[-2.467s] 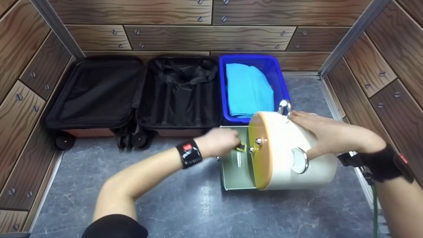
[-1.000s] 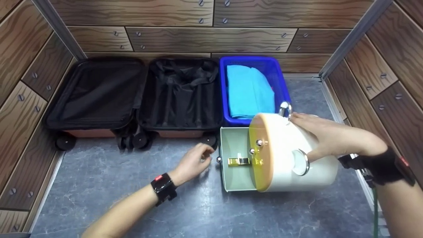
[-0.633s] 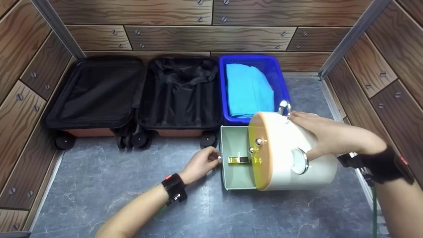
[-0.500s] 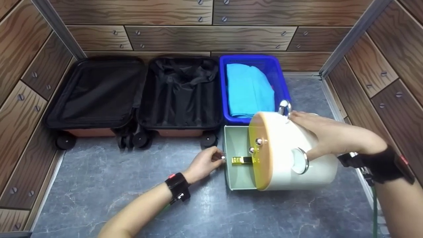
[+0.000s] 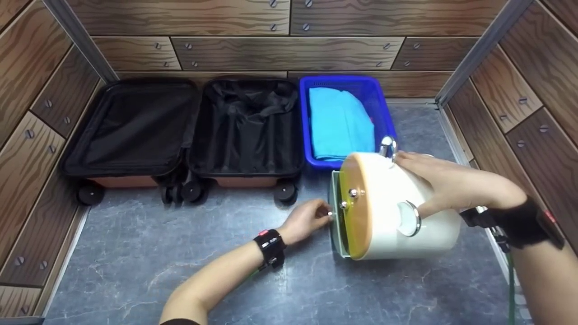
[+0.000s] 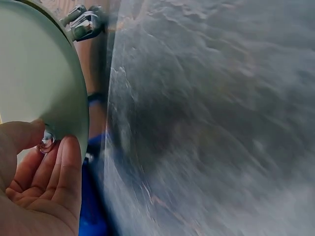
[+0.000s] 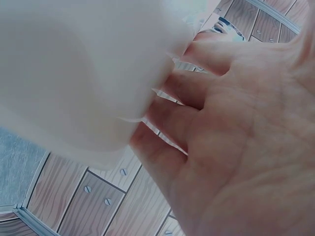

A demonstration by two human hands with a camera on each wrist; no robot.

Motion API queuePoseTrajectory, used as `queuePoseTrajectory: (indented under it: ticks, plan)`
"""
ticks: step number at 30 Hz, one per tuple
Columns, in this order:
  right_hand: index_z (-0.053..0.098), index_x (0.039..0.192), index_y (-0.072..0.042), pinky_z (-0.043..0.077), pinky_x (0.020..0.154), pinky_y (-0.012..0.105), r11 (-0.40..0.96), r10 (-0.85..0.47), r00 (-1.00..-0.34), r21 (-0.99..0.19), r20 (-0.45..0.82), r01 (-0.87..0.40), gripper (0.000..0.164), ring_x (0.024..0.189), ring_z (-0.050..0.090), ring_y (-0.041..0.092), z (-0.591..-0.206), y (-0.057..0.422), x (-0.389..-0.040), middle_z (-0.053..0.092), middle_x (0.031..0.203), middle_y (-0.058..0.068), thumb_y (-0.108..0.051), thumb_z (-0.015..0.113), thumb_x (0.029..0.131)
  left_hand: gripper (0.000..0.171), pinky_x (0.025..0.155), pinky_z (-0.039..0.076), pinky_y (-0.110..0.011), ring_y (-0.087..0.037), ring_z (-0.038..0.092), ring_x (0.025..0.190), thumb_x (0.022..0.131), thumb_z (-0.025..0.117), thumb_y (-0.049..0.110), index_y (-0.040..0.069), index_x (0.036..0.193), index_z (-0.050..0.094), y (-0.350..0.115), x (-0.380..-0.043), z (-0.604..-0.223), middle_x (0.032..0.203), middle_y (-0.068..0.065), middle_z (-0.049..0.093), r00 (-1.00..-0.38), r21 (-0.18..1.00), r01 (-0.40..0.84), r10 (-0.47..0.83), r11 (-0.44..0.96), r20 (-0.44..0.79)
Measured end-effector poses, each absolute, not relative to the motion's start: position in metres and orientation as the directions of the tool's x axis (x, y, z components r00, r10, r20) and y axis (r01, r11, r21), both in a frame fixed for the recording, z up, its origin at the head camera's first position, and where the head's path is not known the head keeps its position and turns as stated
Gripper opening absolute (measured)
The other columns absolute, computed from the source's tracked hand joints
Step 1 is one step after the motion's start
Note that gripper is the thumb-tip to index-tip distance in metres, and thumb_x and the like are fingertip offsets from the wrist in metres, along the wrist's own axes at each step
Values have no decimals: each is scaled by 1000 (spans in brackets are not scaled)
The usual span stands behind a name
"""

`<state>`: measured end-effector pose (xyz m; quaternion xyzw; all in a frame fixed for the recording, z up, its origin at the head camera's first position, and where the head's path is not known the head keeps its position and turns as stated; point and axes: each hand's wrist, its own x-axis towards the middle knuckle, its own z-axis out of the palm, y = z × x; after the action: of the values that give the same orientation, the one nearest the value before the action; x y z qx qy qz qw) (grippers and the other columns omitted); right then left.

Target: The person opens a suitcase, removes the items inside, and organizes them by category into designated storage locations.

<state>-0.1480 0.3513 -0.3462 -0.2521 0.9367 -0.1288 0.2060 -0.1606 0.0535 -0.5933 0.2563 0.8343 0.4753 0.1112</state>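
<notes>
A white rounded storage box [image 5: 433, 234] stands on the floor, its orange and yellow front facing left. A pale green drawer [image 5: 335, 234] sticks out of that front by a narrow strip. My left hand [image 5: 307, 221] pinches the drawer's small metal knob [image 6: 47, 141] between thumb and fingers, as the left wrist view shows. My right hand [image 5: 460, 185] rests on the box with its fingers straight and spread. In the right wrist view, those fingertips lie against the white shell [image 7: 74, 73]. The inside of the drawer is hidden.
A blue basket [image 5: 385, 119] with a folded light blue cloth [image 5: 341, 124] stands just behind the box. To its left lies an open suitcase [image 5: 135, 126] with black lining. Wood-patterned walls [image 5: 289, 52] enclose the grey floor [image 5: 203, 234].
My left hand let go of a small yellow-and-black item in the drawer, took the knob and pushed the drawer rightward until the item was out of sight. My right hand stayed on the box.
</notes>
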Motion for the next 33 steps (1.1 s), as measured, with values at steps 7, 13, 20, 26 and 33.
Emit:
queuePoseTrajectory:
  ticks: [7,13,20,26,33]
  plan:
    - [22,163,-6,19,119,64,838,-534,-782,-325,-322,-439,123,153,17,42,-347,350,-148,20,167,19,-68,80,75,19,79,53,-17,-6,66,88,95,74,16,9,111,67,72,-160,-592,103,0,70,-843,855,305,537,420,37]
    - [22,163,-6,19,119,63,841,-530,-783,-322,-326,-435,123,153,18,41,-346,351,-148,21,167,19,-68,81,75,20,79,53,-17,-4,65,88,96,73,17,11,113,66,74,-161,-592,104,2,70,-840,851,292,542,435,11]
    - [22,163,-6,17,119,65,840,-530,-784,-327,-322,-434,124,152,17,43,-347,349,-148,20,167,19,-69,81,73,23,86,53,-20,-7,66,97,99,69,22,13,120,69,64,-163,-574,112,1,72,-795,753,423,605,504,42]
    - [22,163,-6,20,119,63,842,-526,-788,-325,-319,-430,125,152,19,41,-346,349,-148,21,167,18,-68,82,73,37,100,51,-33,-17,63,115,99,67,23,11,134,64,48,-175,-539,127,-3,67,-762,602,572,633,557,138]
    - [21,163,-5,19,118,65,843,-527,-780,-323,-338,-430,124,152,18,43,-346,351,-149,20,167,20,-69,80,74,45,111,43,-39,-24,58,126,99,67,27,9,140,60,1,-209,-517,136,-7,64,-753,397,654,607,644,255]
